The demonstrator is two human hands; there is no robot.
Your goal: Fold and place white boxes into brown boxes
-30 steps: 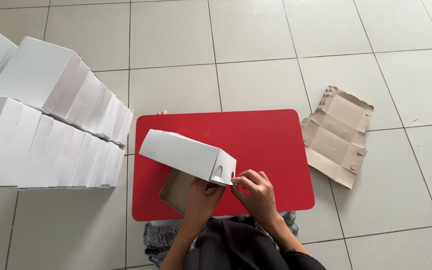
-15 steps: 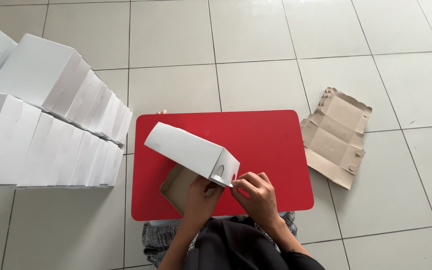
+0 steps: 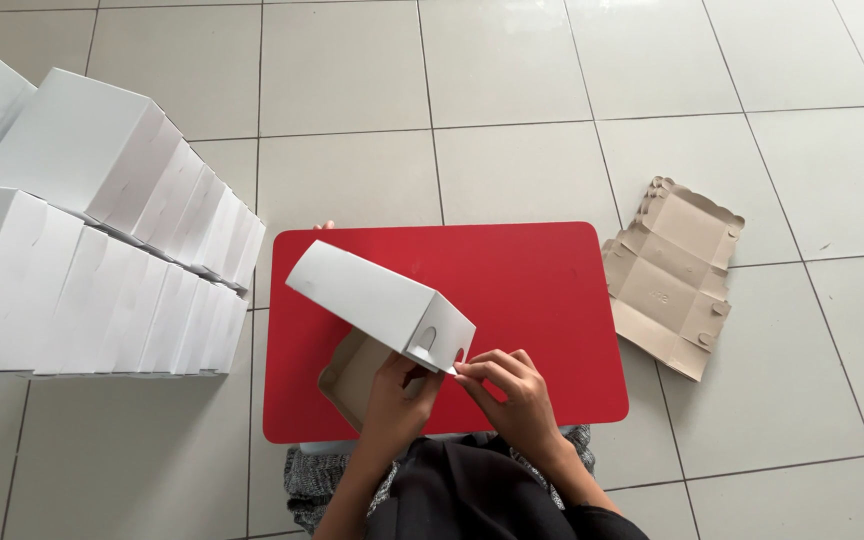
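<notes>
The white cardboard box (image 3: pixel 377 300) sits at the lower centre of the frame, above the red mat (image 3: pixel 542 300), tilted with its long white lid face rising toward the upper left and its brown interior open underneath. The left hand (image 3: pixel 395 400) grips the box from below at its near end, fingers closed around the brown inner wall. The right hand (image 3: pixel 512 392) pinches a small white tab at the box's lower right corner between thumb and fingertips. Compared with the view a second earlier, the box has tipped slightly and shifted a little toward the right, and the right hand has closed in on the tab; the near end now appears almost assembled. A flat unfolded brown box blank (image 3: pixel 674 275) lies on the tiled floor (image 3: pixel 512 90) at the right. Stacks of finished white boxes (image 3: pixel 102 260) fill the left of the frame.
</notes>
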